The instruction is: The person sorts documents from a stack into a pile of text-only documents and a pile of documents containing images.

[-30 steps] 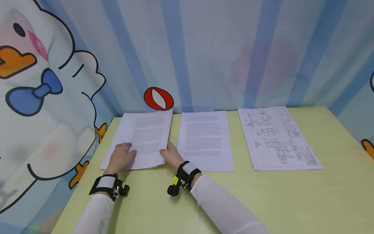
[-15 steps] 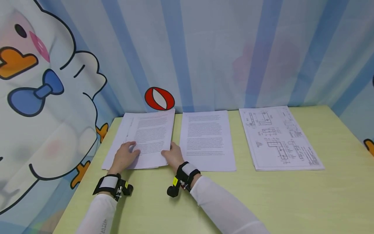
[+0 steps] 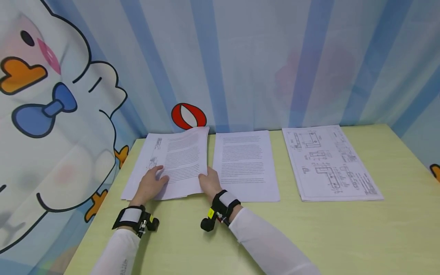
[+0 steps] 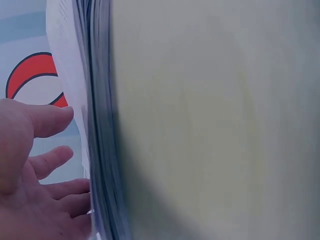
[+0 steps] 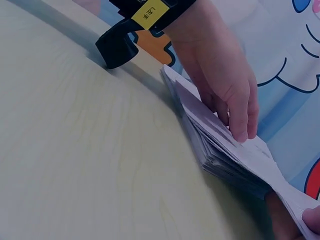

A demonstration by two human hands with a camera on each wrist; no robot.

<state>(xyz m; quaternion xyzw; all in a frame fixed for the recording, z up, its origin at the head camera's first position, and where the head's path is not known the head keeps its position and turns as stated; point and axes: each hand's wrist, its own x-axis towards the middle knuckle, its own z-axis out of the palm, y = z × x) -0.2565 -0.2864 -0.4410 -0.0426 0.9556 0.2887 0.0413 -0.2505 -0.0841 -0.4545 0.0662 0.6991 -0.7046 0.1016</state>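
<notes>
At the table's left lies a thick stack of paper; its top printed sheets [image 3: 183, 152] are shifted right and bow up along their right edge. Beneath them, a page with a drawing [image 3: 153, 147] peeks out on the left. My right hand [image 3: 210, 183] pinches the top sheets' lower right edge, thumb above and fingers below; in the right wrist view only its thumb [image 5: 312, 219] and part of the fingers show. My left hand [image 3: 150, 186] rests on the stack's lower left, fingers relaxed. The left wrist view shows the stack's layered edge [image 4: 102, 125] beside that hand.
To the right of the stack lies a second pile of printed text [image 3: 245, 168]. Farther right is a pile of technical drawings [image 3: 331, 164]. All rest on a pale yellow table [image 3: 309, 233], with a patterned curtain [image 3: 254, 65] behind and at both sides.
My right hand has moved slightly right, drawing the top sheets along, and their right edge now bows up. More of the drawing page underneath shows. The left hand stays on the stack.
</notes>
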